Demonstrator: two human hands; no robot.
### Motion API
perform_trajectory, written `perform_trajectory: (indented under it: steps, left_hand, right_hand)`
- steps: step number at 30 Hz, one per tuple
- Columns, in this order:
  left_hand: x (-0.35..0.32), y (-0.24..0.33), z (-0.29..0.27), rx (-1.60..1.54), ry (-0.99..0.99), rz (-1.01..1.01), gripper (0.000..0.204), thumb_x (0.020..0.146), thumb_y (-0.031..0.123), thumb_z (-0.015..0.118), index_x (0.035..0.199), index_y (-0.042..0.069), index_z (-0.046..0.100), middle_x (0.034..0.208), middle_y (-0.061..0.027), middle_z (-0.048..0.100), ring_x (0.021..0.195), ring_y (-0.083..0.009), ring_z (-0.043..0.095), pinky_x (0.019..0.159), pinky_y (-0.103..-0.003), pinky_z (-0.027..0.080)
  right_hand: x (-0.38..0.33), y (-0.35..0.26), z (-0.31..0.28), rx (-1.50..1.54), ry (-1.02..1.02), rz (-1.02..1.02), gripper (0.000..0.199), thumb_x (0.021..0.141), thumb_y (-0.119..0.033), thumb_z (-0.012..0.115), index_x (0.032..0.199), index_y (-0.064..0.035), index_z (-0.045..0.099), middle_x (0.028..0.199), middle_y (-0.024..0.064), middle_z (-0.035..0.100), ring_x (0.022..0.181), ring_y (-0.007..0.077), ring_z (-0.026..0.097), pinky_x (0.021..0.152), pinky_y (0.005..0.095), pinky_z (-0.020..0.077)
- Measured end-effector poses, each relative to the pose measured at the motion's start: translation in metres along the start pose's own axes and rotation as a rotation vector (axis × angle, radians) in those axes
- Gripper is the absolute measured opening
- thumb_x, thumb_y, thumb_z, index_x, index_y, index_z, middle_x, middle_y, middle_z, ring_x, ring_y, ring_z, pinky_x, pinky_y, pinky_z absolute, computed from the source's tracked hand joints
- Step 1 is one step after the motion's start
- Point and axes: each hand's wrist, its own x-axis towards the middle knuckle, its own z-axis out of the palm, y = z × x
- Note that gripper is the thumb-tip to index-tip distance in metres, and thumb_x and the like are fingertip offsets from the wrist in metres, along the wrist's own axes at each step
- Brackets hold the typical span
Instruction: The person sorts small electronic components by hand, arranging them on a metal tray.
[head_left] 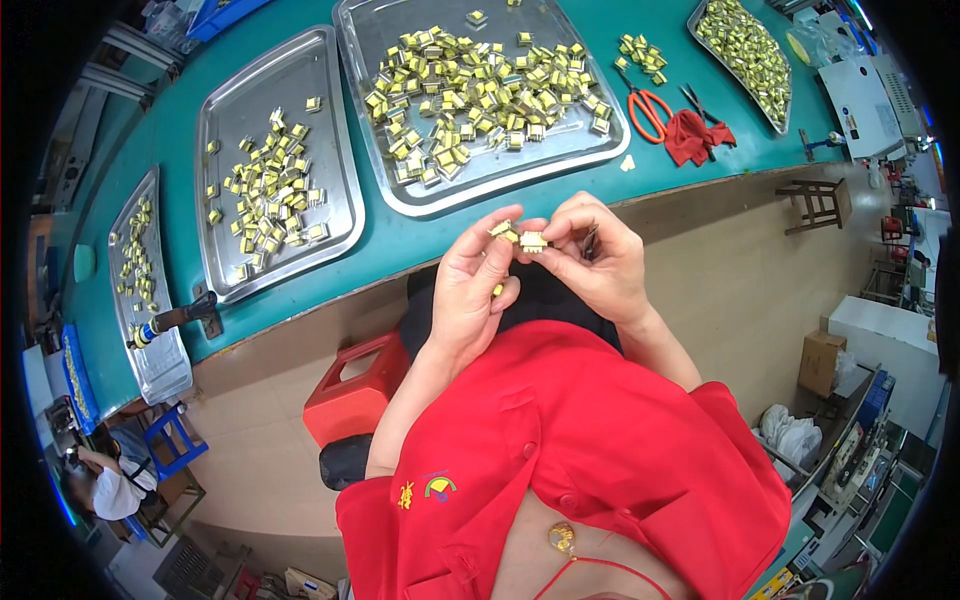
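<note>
Close in front of my chest, both hands are raised near the table's front edge. Between thumb and fingers my left hand (474,268) pinches a small yellow-taped transformer (504,231). A bit of yellow also shows lower, by its curled fingers. My right hand (597,255) is closed on another small transformer (533,242), its pale pinned side showing, right beside the first. A dark, thin tool (590,243) lies in the right hand, mostly hidden by the fingers. Beyond the hands, a large metal tray (420,207) holds a heap of the same yellow transformers.
Left of it are a second metal tray (345,225) and a narrow tray (168,375), both with transformers. On the green table (650,180) lie orange-handled scissors (650,112) and a red cloth (686,138). A filled tray (745,60) sits far right; a red stool (350,395) stands below.
</note>
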Motion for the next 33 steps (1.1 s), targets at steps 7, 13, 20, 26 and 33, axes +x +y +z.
perform_trajectory:
  steps: [7,13,20,26,33]
  left_hand:
    - [-0.002,0.001,-0.012,0.032,-0.062,-0.027,0.032,0.088,0.005,0.057,0.119,0.003,0.052,0.076,-0.0039,0.057,0.054,-0.0020,0.043,0.039,-0.014,0.028]
    - [0.000,0.002,-0.003,0.018,0.026,0.022,0.034,0.084,0.001,0.061,0.117,0.002,0.054,0.091,-0.0102,0.064,0.055,-0.0021,0.045,0.040,-0.014,0.028]
    - [-0.002,0.003,-0.012,0.175,-0.026,0.177,0.032,0.079,-0.005,0.064,0.110,0.000,0.059,0.103,-0.0131,0.064,0.078,-0.0067,0.057,0.053,-0.016,0.043]
    - [-0.003,0.005,-0.012,0.416,-0.100,0.371,0.033,0.076,-0.010,0.062,0.108,-0.002,0.059,0.102,-0.0158,0.063,0.083,-0.0120,0.061,0.060,-0.017,0.046]
    - [-0.005,0.008,-0.012,0.458,-0.177,0.345,0.030,0.074,-0.013,0.060,0.103,-0.005,0.061,0.101,-0.0152,0.063,0.094,-0.0193,0.061,0.080,-0.027,0.051]
  right_hand:
    - [0.000,0.008,-0.004,0.131,-0.072,0.056,0.025,0.071,0.009,0.069,0.092,-0.0003,0.058,0.085,0.0041,0.052,0.068,0.0050,0.047,0.058,0.0177,0.0358]
    - [0.005,-0.016,-0.006,0.047,-0.097,0.171,0.024,0.073,0.002,0.070,0.094,-0.0023,0.059,0.079,0.0013,0.053,0.063,0.0055,0.045,0.054,0.0187,0.0350]
    - [0.010,-0.032,-0.017,-0.799,-0.163,-0.299,0.029,0.078,-0.033,0.066,0.078,-0.0055,0.057,0.062,0.0052,0.049,0.051,0.0209,0.049,0.046,0.0289,0.0378]
    - [0.018,-0.042,-0.018,-0.984,-0.187,-0.386,0.039,0.072,-0.043,0.066,0.064,-0.0091,0.048,0.057,0.0034,0.043,0.049,0.0201,0.049,0.044,0.0315,0.0363]
    - [0.021,-0.048,-0.021,-1.089,-0.264,-0.477,0.044,0.070,-0.046,0.067,0.060,-0.0109,0.041,0.057,0.0018,0.039,0.049,0.0166,0.047,0.045,0.0287,0.0345]
